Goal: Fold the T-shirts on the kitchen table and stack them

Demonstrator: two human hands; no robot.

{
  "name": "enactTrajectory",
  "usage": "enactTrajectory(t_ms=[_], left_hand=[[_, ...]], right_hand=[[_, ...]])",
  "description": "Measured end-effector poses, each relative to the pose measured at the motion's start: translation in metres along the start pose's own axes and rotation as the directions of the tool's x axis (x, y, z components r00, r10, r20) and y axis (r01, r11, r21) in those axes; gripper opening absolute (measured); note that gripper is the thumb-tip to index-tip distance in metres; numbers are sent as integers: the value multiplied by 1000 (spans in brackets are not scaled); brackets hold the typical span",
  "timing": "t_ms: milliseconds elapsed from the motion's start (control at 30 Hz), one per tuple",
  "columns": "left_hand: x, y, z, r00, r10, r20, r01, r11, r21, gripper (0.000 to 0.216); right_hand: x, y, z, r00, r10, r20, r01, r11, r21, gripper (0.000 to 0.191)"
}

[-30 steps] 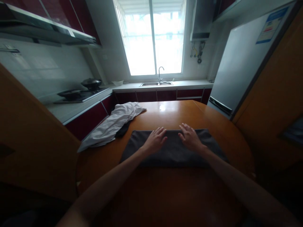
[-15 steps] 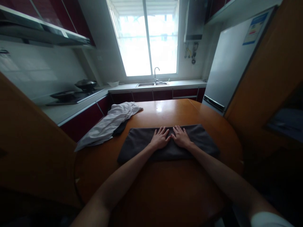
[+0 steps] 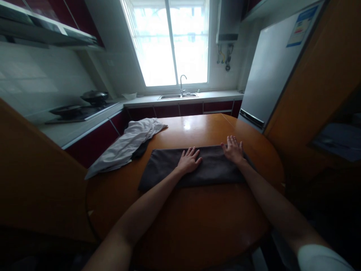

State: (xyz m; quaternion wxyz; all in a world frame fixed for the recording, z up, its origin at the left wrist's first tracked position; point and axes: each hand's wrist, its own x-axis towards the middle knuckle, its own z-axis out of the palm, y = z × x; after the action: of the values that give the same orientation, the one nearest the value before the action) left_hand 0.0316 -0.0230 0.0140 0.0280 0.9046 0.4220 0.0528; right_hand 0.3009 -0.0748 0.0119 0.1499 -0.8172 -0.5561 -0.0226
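A dark grey folded cloth (image 3: 211, 169), perhaps a garment, lies flat as a wide band across the wooden table (image 3: 194, 222). My left hand (image 3: 189, 161) rests palm down near the cloth's middle, fingers spread toward its far edge. Over the cloth's right part lies my right hand (image 3: 233, 149), also palm down with its fingers apart and their tips at or past the far edge. Neither hand grips anything. My right forearm covers part of the cloth's right end.
A crumpled white garment (image 3: 132, 139) lies at the table's left edge, with a dark cloth (image 3: 140, 150) partly beneath it. Beyond the table are a counter with a sink (image 3: 178, 96), a stove with pans (image 3: 94, 97) at left and a fridge (image 3: 270, 67) at right.
My right hand has slid to the right along the cloth, away from my left hand, which has stayed near the middle. The camera view has shifted slightly.
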Motion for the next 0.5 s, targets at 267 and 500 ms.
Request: enactTrajectory(t_ms=[267,500], left_hand=[[-5,4,-3,1000,5,-17,-5,1000,-13,64],[-10,1,-14,969,-32,-243,34,999,6,58]], right_hand=[[-5,-10,-3,992,-17,-127,14,1000,-23,73],[-8,-19,12,984,-62,167,62,998,2,71]])
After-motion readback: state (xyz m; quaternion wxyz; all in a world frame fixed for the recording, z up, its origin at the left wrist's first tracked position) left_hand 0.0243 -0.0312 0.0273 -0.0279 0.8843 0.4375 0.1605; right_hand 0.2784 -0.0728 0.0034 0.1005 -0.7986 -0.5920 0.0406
